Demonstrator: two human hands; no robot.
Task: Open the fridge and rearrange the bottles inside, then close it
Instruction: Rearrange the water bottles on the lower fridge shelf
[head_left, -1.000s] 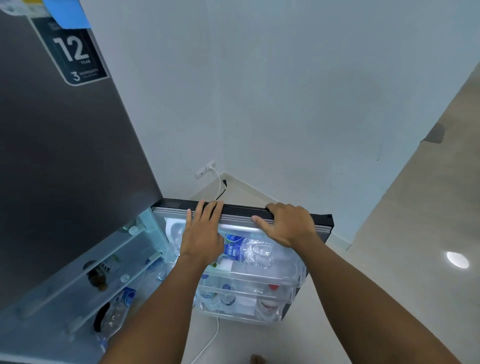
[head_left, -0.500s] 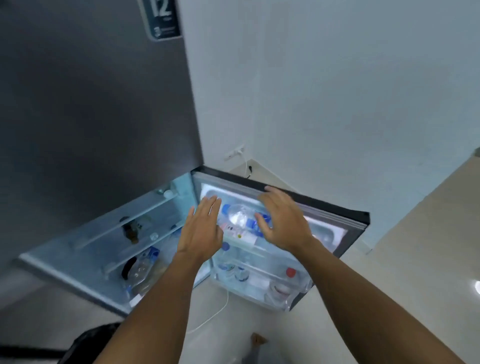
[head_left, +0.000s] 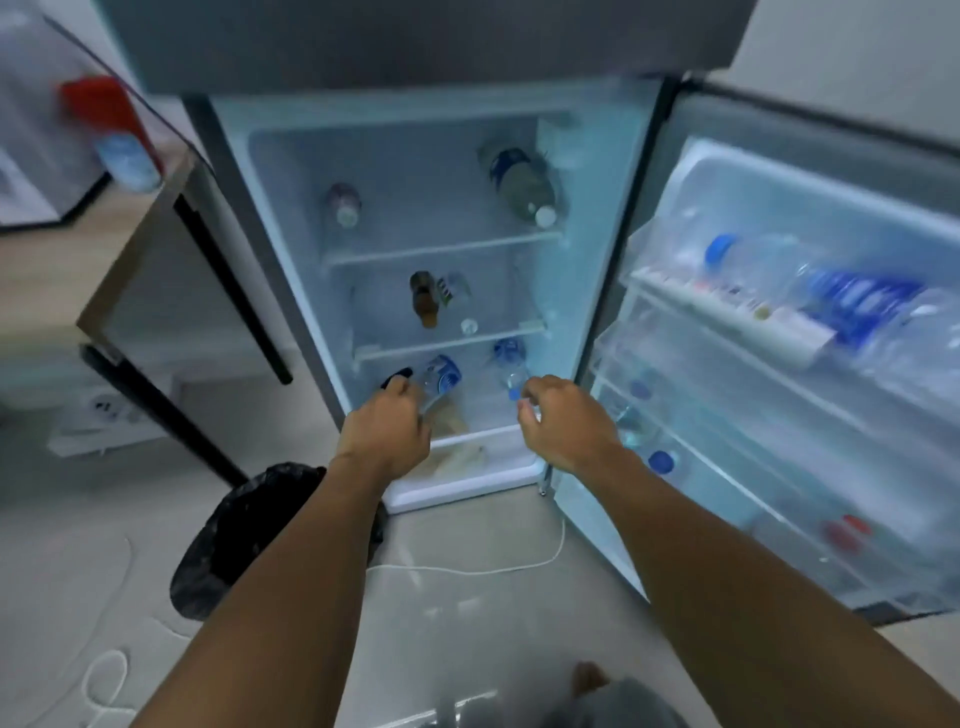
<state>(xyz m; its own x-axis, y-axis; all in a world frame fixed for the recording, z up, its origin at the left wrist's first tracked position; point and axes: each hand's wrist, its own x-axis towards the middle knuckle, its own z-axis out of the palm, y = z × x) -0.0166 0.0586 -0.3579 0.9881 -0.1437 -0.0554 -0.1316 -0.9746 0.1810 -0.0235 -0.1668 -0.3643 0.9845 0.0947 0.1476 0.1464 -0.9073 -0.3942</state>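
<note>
The fridge (head_left: 260, 171) stands open, its door (head_left: 675, 291) swung out to the right. Both arms reach into the lowest compartment.

The left hand (head_left: 387, 434) is curled around the neck end of a clear water bottle with a blue label (head_left: 441, 376). That bottle lies on its side, long axis running front to back and slightly leftward toward the viewer, its base deeper in and its neck toward the hand. A dark object (head_left: 397, 375) peeks out just beyond the knuckles; what it is cannot be told.

The right hand (head_left: 563, 431) has its fingers bent and pinched at the cap end of a second clear water bottle (head_left: 511, 364), which also lies with its long axis front to back, cap pointing out toward the hand. Whether the fingers fully clasp it cannot be told through the blur.

On the middle shelf, a brown bottle (head_left: 423, 299) lies lengthwise with its neck toward the front, just beside a small clear bottle (head_left: 460, 304) with a white cap. On the top shelf, a large bottle with a blue label (head_left: 519, 179) lies tilted, its white cap pointing front-right, well apart from a small bottle (head_left: 343, 205) on the left.

The door racks hold more water bottles; a large one with a blue label (head_left: 857, 301) lies across the upper rack (head_left: 727, 312).

A black-lined bin (head_left: 244, 540) sits on the floor beside the left forearm, and a white cable (head_left: 467, 570) trails across the floor.
</note>
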